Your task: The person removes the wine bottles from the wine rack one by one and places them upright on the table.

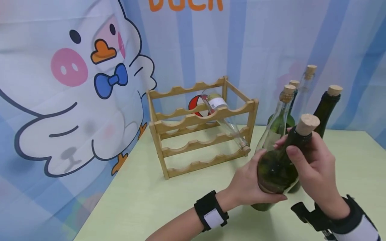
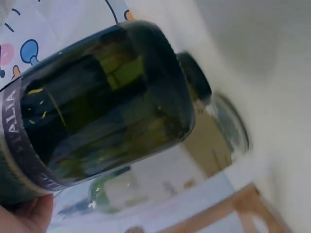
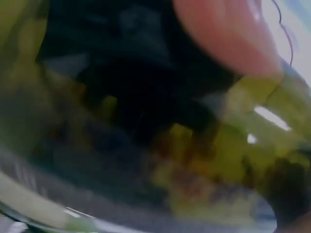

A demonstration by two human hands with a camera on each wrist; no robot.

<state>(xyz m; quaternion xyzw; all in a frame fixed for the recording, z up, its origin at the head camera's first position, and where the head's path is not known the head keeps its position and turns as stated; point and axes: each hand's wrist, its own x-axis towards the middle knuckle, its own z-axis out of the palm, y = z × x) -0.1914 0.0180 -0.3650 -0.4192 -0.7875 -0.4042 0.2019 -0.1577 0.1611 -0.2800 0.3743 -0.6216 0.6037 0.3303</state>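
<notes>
In the head view both hands hold a dark green wine bottle [image 1: 272, 170], tilted, its cork [image 1: 307, 124] towards the upper right. My left hand [image 1: 251, 184] wraps round the bottle's lower body. My right hand [image 1: 321, 167] grips it at the neck, with the thumb along the near side. The left wrist view shows the bottle's base and body [image 2: 116, 107], a label band [image 2: 19, 126] with lettering, and left fingers [image 2: 36, 216] at the lower left. Dark green glass [image 3: 146, 121] fills the right wrist view, with a blurred fingertip [image 3: 233, 34] against it.
Several corked bottles stand just behind the held one, among them a clear bottle [image 1: 303, 92] and a dark green bottle [image 1: 324, 108]. Left of them is a wooden wine rack [image 1: 194, 147]. A clear bottle [image 1: 227, 125] slants across it, neck down. A printed duck curtain [image 1: 193, 43] hangs behind the table [image 1: 144, 204].
</notes>
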